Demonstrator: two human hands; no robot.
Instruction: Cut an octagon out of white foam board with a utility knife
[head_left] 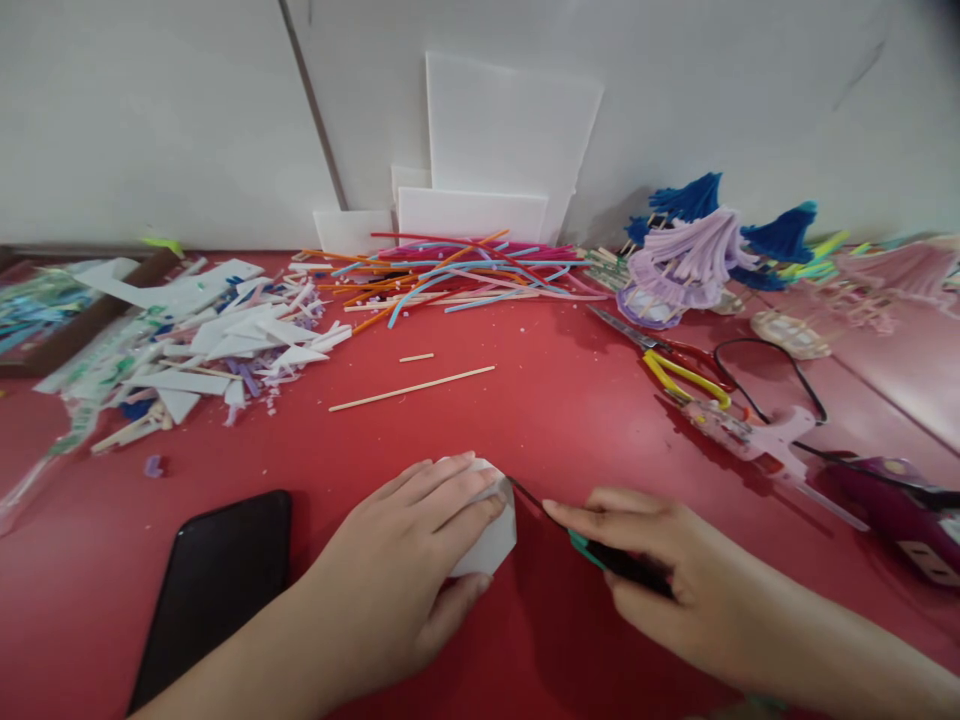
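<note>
My left hand holds a small many-sided piece of white foam board down on the red table, fingers across its top and thumb at its near edge. From the right, my right hand grips a black and green craft knife, index finger stretched along it. The knife's thin dark blade meets the upper right edge of the foam board piece. Part of that piece is hidden under my left fingers. Beyond my hands lie a long thin wooden stick and a short one.
A black phone lies left of my left arm. Foam scraps are heaped at the left. Coloured pipe cleaners and white boards are at the back. At right are scissors, a glue gun and small umbrella-like crafts.
</note>
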